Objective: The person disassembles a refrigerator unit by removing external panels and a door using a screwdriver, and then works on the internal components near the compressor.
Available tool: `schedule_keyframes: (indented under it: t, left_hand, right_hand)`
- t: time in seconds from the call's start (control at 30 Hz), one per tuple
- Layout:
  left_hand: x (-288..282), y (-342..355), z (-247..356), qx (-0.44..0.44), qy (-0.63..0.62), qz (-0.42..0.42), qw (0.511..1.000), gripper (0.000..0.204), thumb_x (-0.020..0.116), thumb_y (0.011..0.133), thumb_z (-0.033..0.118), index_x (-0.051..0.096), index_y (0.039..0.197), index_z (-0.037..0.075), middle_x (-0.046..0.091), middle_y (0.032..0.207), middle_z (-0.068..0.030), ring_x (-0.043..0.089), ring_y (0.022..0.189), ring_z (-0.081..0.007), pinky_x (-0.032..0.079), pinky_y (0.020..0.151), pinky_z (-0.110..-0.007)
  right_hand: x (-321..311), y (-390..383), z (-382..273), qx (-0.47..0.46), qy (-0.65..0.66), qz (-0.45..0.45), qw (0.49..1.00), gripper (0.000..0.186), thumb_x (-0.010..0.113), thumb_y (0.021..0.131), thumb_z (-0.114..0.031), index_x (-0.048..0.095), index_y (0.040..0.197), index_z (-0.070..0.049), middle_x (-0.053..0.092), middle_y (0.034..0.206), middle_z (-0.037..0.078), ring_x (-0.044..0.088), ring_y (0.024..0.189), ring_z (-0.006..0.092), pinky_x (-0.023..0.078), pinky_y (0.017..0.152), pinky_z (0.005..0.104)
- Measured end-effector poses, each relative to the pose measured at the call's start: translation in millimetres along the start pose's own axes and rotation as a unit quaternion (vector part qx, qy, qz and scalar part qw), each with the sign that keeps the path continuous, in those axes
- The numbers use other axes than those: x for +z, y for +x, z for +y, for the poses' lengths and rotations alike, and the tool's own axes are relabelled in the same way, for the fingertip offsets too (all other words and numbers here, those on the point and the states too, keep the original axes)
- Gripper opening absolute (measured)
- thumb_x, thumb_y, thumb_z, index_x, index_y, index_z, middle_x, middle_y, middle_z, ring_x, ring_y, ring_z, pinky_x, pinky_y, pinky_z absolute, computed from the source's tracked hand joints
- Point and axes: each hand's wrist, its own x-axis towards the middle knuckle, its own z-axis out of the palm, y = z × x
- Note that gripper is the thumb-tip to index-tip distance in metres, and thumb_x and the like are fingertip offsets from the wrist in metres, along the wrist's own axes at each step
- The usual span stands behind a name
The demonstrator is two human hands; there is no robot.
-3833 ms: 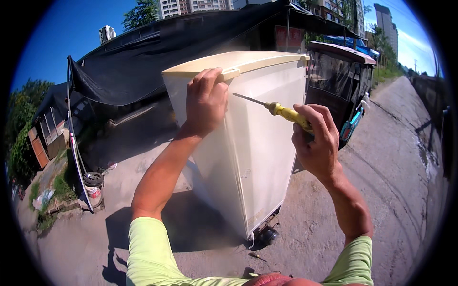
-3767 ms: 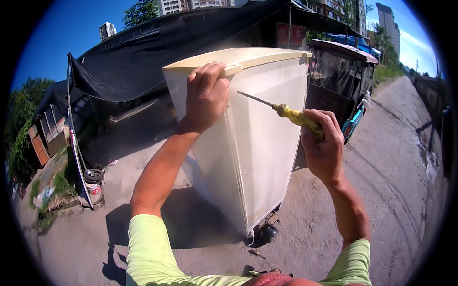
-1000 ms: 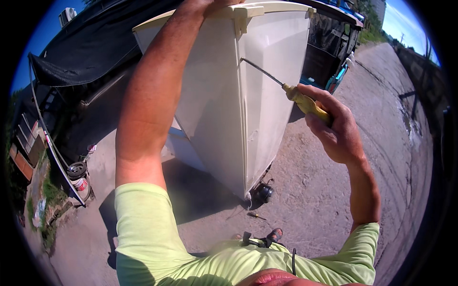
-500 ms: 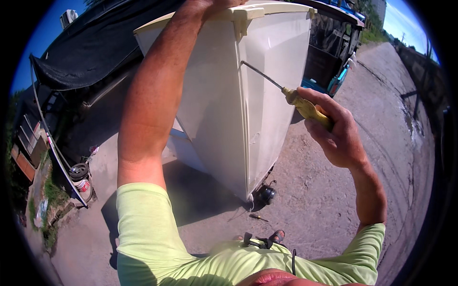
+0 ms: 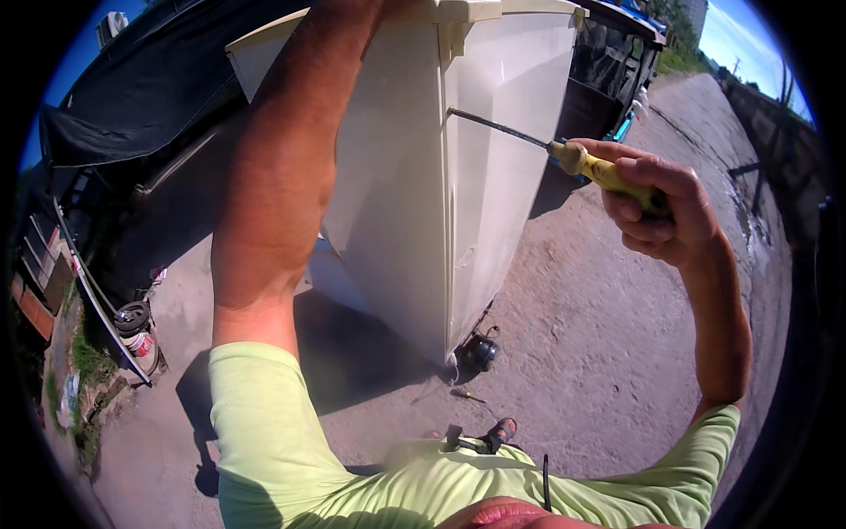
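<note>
My right hand [image 5: 665,201] is wrapped round the worn yellow handle of a screwdriver [image 5: 617,176]. Its long metal shaft points left, and the tip touches the upright corner seam of a tall white appliance cabinet [image 5: 502,159], probably a refrigerator. My left forearm [image 5: 282,167] reaches up across the cabinet's left face towards its cream-coloured top edge [image 5: 469,11]. The left hand is cut off by the picture's upper edge, so its fingers are hidden. The cabinet's lower part narrows in the wide view.
By the cabinet's foot sits a black round compressor [image 5: 481,352], with a second small screwdriver [image 5: 469,396] on the concrete. A three-wheeled vehicle [image 5: 608,79] stands behind on the right. Dark sheeting [image 5: 132,115] hangs at the left, above a tyre [image 5: 132,317] and a bucket.
My right hand has moved to the right and the screwdriver now lies flatter, its tip still at the seam. The left hand has slipped out past the top edge as the view shifted.
</note>
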Motion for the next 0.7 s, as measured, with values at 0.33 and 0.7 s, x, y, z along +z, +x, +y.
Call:
schedule_keyframes:
  t: [0.33, 0.7]
  left_hand:
    - [8, -9, 9, 0.012, 0.001, 0.008, 1.0, 0.019, 0.062, 0.094, 0.009, 0.06, 0.112, 0.004, 0.066, 0.096, -0.012, 0.067, 0.084, -0.0221, 0.056, 0.073, -0.036]
    - [5, -14, 26, 0.015, 0.02, 0.014, 1.0, 0.015, 0.061, 0.096, 0.01, 0.06, 0.11, 0.004, 0.067, 0.093, -0.0122, 0.067, 0.082, -0.0224, 0.055, 0.072, -0.036]
  right_hand:
    - [18, -2, 10, -0.278, -0.649, 0.129, 0.696, 0.047, 0.063, 0.096, -0.016, 0.057, 0.143, -0.014, 0.071, 0.088, 0.008, 0.062, 0.059, 0.0135, 0.056, 0.05, 0.0274]
    - [63, -17, -13, -0.066, -0.441, 0.152, 0.882, 0.047, 0.061, 0.1, -0.025, 0.054, 0.142, -0.006, 0.063, 0.08, 0.007, 0.052, 0.052, 0.0077, 0.043, 0.047, 0.0232]
